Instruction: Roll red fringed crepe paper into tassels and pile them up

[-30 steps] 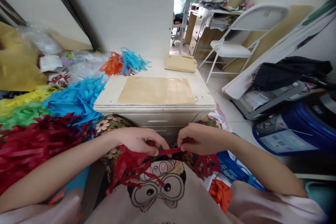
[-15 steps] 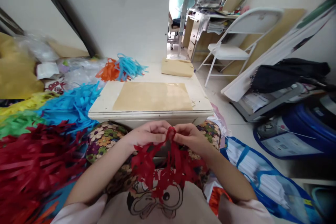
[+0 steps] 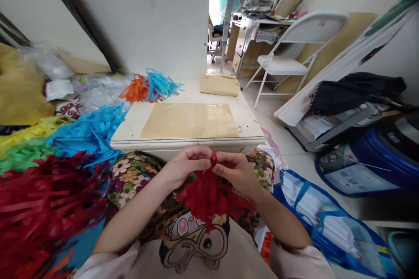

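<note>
A red paper tassel (image 3: 211,198) hangs over my lap, its fringe strips pointing down and its twisted top bent into a small loop. My left hand (image 3: 190,165) pinches the loop from the left, thumb and fingers closed on it. From the right, my right hand (image 3: 234,170) grips the same top just below the loop, fingertips nearly meeting those of the left. Straight ahead stands a low white table (image 3: 126,128) with a tan sheet (image 3: 191,120) lying on it. An orange tassel (image 3: 134,89) and a light-blue tassel (image 3: 162,83) rest at its back left.
Piles of red fringe (image 3: 49,200), blue fringe (image 3: 88,133), green fringe (image 3: 28,154) and yellow fringe (image 3: 39,128) lie at my left. A folded tan piece (image 3: 220,85) sits at the table's back. On the right are a blue bag (image 3: 327,213) and a white folding chair (image 3: 284,63).
Both hands have drawn the tassel's top into a tighter, smaller loop. The fringe, split into two hanging sides before, now falls together in one bunch.
</note>
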The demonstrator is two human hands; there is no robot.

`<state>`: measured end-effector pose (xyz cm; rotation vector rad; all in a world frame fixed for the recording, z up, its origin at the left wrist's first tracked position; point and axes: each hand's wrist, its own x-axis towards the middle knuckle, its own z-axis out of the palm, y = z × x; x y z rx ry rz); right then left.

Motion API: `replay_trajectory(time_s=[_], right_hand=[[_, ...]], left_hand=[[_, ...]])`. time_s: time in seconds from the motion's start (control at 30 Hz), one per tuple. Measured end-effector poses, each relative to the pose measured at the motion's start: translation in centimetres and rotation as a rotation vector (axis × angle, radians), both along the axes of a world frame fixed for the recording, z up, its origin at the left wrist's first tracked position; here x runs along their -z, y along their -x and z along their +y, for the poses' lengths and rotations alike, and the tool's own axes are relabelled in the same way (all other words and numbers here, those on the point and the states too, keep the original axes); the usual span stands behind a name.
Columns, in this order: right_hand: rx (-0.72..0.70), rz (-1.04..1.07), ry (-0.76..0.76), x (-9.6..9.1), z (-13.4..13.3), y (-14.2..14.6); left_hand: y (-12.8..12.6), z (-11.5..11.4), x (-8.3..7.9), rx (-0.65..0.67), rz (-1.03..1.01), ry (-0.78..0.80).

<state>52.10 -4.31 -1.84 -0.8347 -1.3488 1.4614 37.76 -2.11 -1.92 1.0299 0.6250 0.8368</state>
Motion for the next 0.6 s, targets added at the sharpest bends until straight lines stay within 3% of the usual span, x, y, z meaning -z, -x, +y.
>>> replay_trajectory(time_s=[0.23, 0.4, 0.6], right_hand=[[0.108, 0.097, 0.117, 0.1, -0.1, 0.6], [0.104, 0.084, 0.187, 0.2, 0.2, 0.7], [0.141, 0.112, 0.134, 0.7, 0.3, 1.1]], left_hand=[[-0.7, -0.2, 1.0, -0.111, -0.123, -0.144], [-0.9, -0.2, 1.4, -0.14, -0.16, -0.163], [-1.3, -0.2, 2.1, -0.231, -0.124, -0.222]])
